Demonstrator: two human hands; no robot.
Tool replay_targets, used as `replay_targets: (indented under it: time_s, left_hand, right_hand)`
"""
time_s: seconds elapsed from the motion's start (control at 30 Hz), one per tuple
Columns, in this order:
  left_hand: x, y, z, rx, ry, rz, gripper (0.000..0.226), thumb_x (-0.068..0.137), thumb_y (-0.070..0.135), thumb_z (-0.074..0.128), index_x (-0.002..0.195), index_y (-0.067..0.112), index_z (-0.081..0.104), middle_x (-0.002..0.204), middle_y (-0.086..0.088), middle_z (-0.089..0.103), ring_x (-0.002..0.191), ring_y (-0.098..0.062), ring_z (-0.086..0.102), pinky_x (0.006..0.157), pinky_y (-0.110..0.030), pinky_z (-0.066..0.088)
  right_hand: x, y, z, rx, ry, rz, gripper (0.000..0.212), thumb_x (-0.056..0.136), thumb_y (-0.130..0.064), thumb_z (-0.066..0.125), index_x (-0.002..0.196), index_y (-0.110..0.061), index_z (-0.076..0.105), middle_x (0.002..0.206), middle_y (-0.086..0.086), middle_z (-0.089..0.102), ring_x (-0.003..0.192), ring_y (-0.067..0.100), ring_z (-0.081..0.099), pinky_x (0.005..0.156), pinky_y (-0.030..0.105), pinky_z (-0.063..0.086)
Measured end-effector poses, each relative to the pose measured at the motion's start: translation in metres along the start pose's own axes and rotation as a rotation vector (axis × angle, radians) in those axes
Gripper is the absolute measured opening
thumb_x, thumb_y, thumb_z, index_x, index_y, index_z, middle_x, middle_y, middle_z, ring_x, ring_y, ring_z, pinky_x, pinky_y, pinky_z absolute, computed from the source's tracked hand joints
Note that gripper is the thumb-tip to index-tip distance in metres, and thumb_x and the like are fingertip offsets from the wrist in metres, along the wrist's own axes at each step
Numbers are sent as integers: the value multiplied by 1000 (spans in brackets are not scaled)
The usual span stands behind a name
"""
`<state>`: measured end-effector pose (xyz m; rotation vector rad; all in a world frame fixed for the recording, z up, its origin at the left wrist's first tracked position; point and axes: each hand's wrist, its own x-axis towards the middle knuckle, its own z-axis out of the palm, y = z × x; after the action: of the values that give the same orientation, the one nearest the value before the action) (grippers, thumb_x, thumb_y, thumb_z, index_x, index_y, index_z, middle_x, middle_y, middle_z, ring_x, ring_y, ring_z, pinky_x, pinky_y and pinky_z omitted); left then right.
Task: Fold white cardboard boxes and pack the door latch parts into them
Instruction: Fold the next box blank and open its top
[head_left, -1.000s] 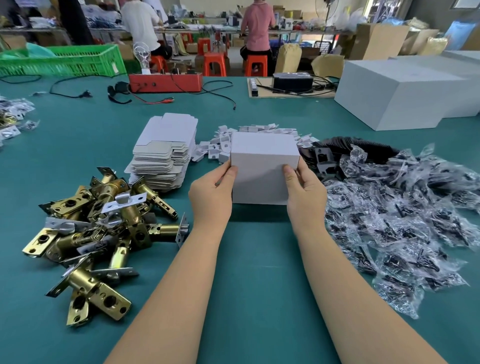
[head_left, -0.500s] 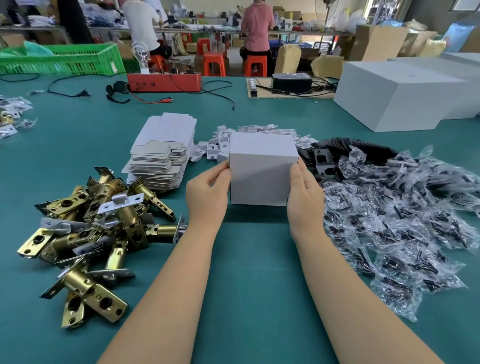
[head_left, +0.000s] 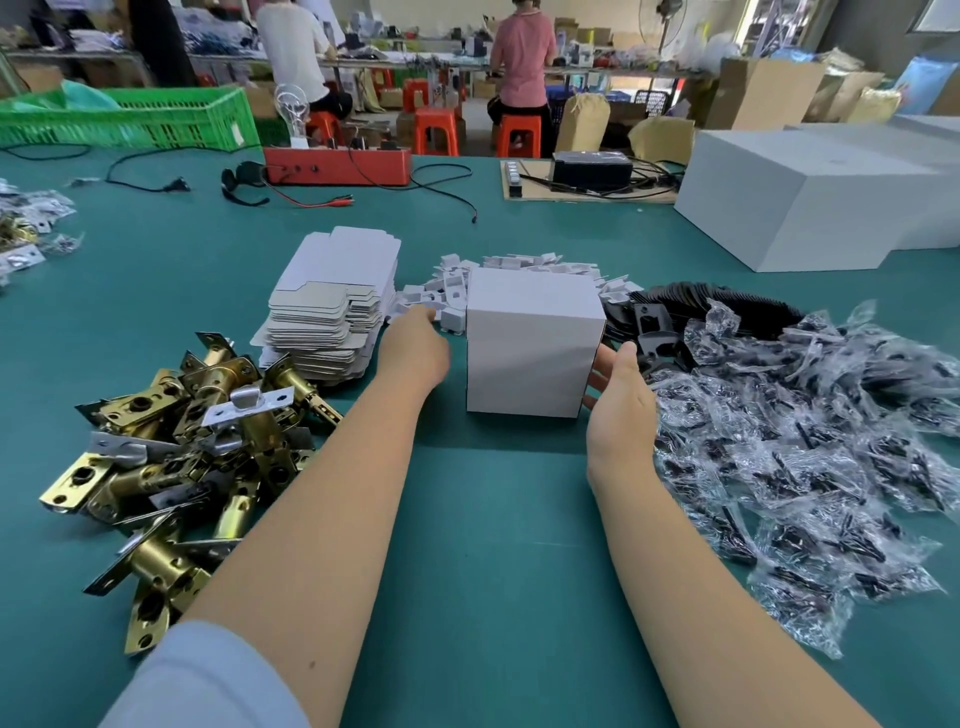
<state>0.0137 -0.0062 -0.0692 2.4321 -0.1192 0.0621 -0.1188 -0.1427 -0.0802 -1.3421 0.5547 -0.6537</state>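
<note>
Box (head_left: 532, 343), white, folded shut, is stood upright on the green table (head_left: 467, 519), between the two hands. Right hand (head_left: 621, 402) is held at the box's right side, palm turned toward it, fingers (head_left: 602, 364) straight and relaxed; fingertips lie at the box's right wall, contact cannot be told. Nothing is gripped by it. Left hand (head_left: 415, 348) is set apart from the box, to its left, fingers stretched forward and blurred; their tips reach the edge of the white inserts (head_left: 447, 293). Whether an insert is held cannot be told.

The inserts are heaped just beyond the left fingertips and behind the box. Flat blanks (head_left: 332, 306) are stacked left of the left fingers. Brass latches (head_left: 182, 441) are piled near the left forearm, well left of the box. Black plates (head_left: 675, 317) are fanned just beyond the right fingertips. Screw bags (head_left: 805, 441), clear plastic, are spread right of the right hand, touching its outer edge. A big white carton (head_left: 800, 197) is seen far beyond the right fingers. A red unit (head_left: 337, 166) with leads and a green crate (head_left: 124, 117) are seen far beyond the left fingers.
</note>
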Motion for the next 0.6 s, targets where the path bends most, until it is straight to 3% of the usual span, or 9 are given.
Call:
replay_targets:
  time_s: [0.07, 0.17, 0.33, 0.4, 0.5, 0.6]
  left_hand:
    - [7, 5, 3, 233, 7, 88, 44, 90, 3, 49, 133, 15, 54, 134, -12, 54, 119, -33, 53, 86, -37, 44]
    - [13, 6, 6, 402, -33, 161, 41, 92, 5, 44, 133, 8, 48, 136, -13, 48, 125, -33, 47, 92, -43, 45]
    - [25, 6, -9, 638, 333, 369, 39, 84, 3, 50, 122, 11, 50, 123, -12, 52, 114, -32, 42, 84, -38, 33]
    - [33, 4, -18, 666, 378, 280, 42, 86, 10, 50, 128, 12, 47, 129, -12, 48, 118, -31, 39, 90, -39, 30]
    - [39, -2, -31, 781, 242, -45, 55, 96, 30, 39, 147, 12, 28, 151, -15, 32, 141, -33, 23, 114, -51, 12]
    - [36, -9, -32, 819, 223, -89, 44, 92, 22, 43, 135, 13, 47, 136, -11, 51, 132, -32, 38, 115, -56, 14]
  right_hand:
    - [0, -1, -1, 6, -3, 2, 45, 102, -46, 27, 92, -34, 68, 101, -6, 70, 100, 15, 64, 76, 26, 49]
    - [0, 0, -2, 16, -12, 9, 45, 102, -47, 26, 94, -33, 68, 104, -5, 70, 102, 15, 63, 78, 27, 50]
    - [1, -1, -1, 22, 1, 9, 45, 102, -46, 28, 89, -33, 69, 96, -8, 71, 97, 13, 65, 71, 23, 49]
    - [2, -1, -1, 25, 0, 6, 44, 102, -45, 29, 91, -32, 69, 94, -8, 71, 95, 12, 65, 70, 23, 49]
    - [2, 0, -2, 21, -11, 4, 44, 102, -46, 29, 94, -31, 69, 97, -7, 71, 96, 13, 65, 72, 25, 49]
    - [2, 1, -2, 11, -6, 4, 44, 102, -47, 28, 94, -32, 69, 99, -6, 71, 98, 13, 65, 74, 26, 49]
